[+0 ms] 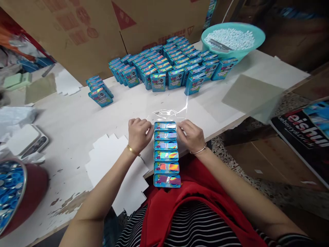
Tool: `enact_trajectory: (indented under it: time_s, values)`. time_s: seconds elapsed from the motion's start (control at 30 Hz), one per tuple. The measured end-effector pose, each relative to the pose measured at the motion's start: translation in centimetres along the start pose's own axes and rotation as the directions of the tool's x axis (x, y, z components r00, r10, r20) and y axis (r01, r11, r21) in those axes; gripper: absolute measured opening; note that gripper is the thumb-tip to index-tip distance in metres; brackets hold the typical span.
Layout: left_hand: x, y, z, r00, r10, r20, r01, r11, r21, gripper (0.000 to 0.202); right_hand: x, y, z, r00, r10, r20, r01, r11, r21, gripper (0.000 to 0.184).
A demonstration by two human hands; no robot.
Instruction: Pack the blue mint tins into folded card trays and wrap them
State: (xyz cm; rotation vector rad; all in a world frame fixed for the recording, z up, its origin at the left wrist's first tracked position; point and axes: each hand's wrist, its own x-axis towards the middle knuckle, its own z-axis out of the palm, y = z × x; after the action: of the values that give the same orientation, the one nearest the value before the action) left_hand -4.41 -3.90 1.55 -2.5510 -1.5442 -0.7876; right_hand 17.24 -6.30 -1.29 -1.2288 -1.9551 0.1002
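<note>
A row of several small blue candy boxes [166, 156] with shiny holographic strips runs from the table edge toward my body. Clear plastic film [167, 113] shows as glossy creases beyond the far end of the row; how far it covers the boxes is hard to tell. My left hand [140, 134] is closed at the left of the farthest box, thumb and fingers pinched on the film. On the opposite side my right hand [191, 136] pinches the film too, its fingers curled near the same box.
Many upright blue boxes [158, 82] stand before a large cardboard carton [84, 37]. A turquoise basin [259, 37] holds white candies. White cut sheets [115, 171] lie left of me, near a red bucket [36, 192] of blue pieces and a white scale [23, 140]. A translucent sheet [252, 92] lies right.
</note>
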Motion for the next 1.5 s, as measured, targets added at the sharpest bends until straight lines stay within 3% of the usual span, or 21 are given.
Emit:
enact_trajectory:
  time_s: [0.13, 0.3, 0.4, 0.53, 0.67, 0.73, 0.9, 1.0, 1.23, 1.4, 1.5]
  values:
    - [-1.9, -0.1, 0.1, 0.993, 0.121, -0.017, -0.119, 0.988, 0.1, 0.022, -1.5, -0.3, 0.4, 1.0, 0.002, -0.014, -0.003, 0.998, -0.067, 0.013]
    - [-2.5, -0.4, 1.7, 1.0, -0.011, -0.009, 0.012, 0.991, 0.131, 0.017, -2.1, -0.2, 1.3, 0.971, 0.237, 0.016, -0.229, 0.952, -0.202, 0.016]
    - [-2.1, -0.5, 2.5, 0.997, -0.049, 0.058, 0.041, 0.99, 0.135, 0.021, -2.3, 0.1, 1.9, 0.942, 0.317, 0.111, -0.268, 0.908, -0.321, 0.013]
    - [-2.6, -0.2, 1.6, 0.995, -0.02, 0.097, 0.008, 0.992, 0.124, 0.022, -2.9, -0.1, 2.1, 0.953, 0.258, 0.16, -0.194, 0.922, -0.334, 0.022]
    - [-4.7, 0.7, -0.3, 0.995, -0.001, 0.103, -0.006, 0.998, 0.064, 0.021, -3.9, -1.3, 1.5, 0.975, 0.127, 0.185, -0.077, 0.964, -0.254, 0.025]
    - [-5.8, 1.0, -0.7, 0.994, -0.034, 0.107, 0.028, 0.998, 0.055, 0.022, -4.3, -1.7, 1.4, 0.974, 0.122, 0.19, -0.076, 0.969, -0.234, 0.026]
    - [-6.2, 0.7, 0.4, 0.976, -0.148, 0.159, 0.14, 0.988, 0.062, 0.016, -4.0, -1.5, 2.0, 0.954, 0.234, 0.187, -0.179, 0.945, -0.274, 0.024]
    - [-5.8, 0.5, 1.0, 0.966, -0.157, 0.207, 0.145, 0.987, 0.072, 0.019, -3.8, -1.5, 2.3, 0.951, 0.217, 0.222, -0.148, 0.945, -0.29, 0.024]
    - [-7.4, 1.7, -1.3, 0.969, -0.037, 0.243, 0.031, 0.999, 0.028, 0.024, -5.6, -2.6, 0.8, 0.954, 0.082, 0.288, -0.027, 0.981, -0.192, 0.028]
    - [-7.2, 1.9, -1.6, 0.977, -0.143, 0.161, 0.148, 0.989, -0.021, 0.012, -3.8, -2.6, 0.2, 0.95, 0.169, 0.262, -0.117, 0.972, -0.204, 0.023]
    - [-7.2, 1.8, -1.6, 0.983, -0.14, 0.118, 0.142, 0.99, -0.007, 0.015, -2.9, -2.5, 0.1, 0.964, 0.068, 0.256, -0.029, 0.988, -0.152, 0.024]
